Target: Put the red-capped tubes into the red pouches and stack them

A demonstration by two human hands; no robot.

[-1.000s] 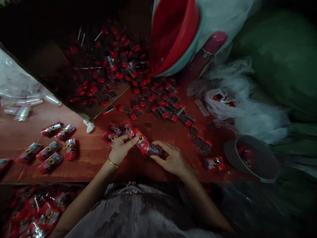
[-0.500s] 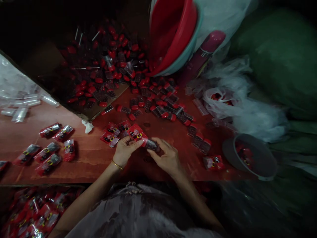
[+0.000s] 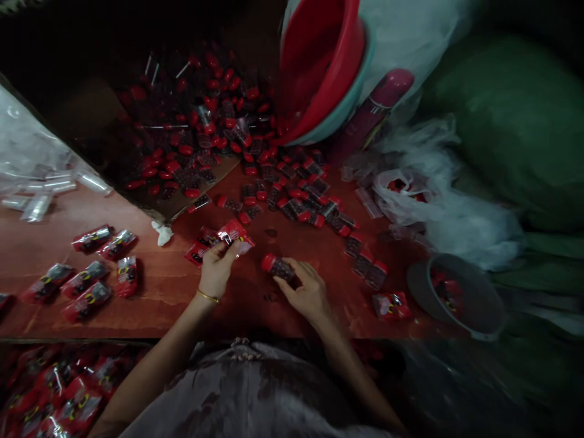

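My left hand (image 3: pixel 215 271), a gold bangle on its wrist, pinches a small red printed packet (image 3: pixel 236 234) just above a little pile of the same packets (image 3: pixel 201 246). My right hand (image 3: pixel 306 292) grips a small dark vial with a red cap (image 3: pixel 277 267), the cap pointing left. The two hands are a short way apart over the reddish wooden table (image 3: pixel 173 292). A large heap of red-capped vials (image 3: pixel 274 188) spreads across the table beyond my hands.
A cardboard tray (image 3: pixel 182 128) holds more vials at the back. Filled red packets (image 3: pixel 86 280) lie at left, more in a box (image 3: pixel 50 389) below. Red basin (image 3: pixel 319 67), grey bowl (image 3: pixel 460 298), clear bags (image 3: pixel 36 176), white plastic (image 3: pixel 456 207) and a green sack (image 3: pixel 515 121) surround.
The hands have drawn apart: the left hand moved up and left with a red packet, and the right hand now holds the vial alone, lower on the table.
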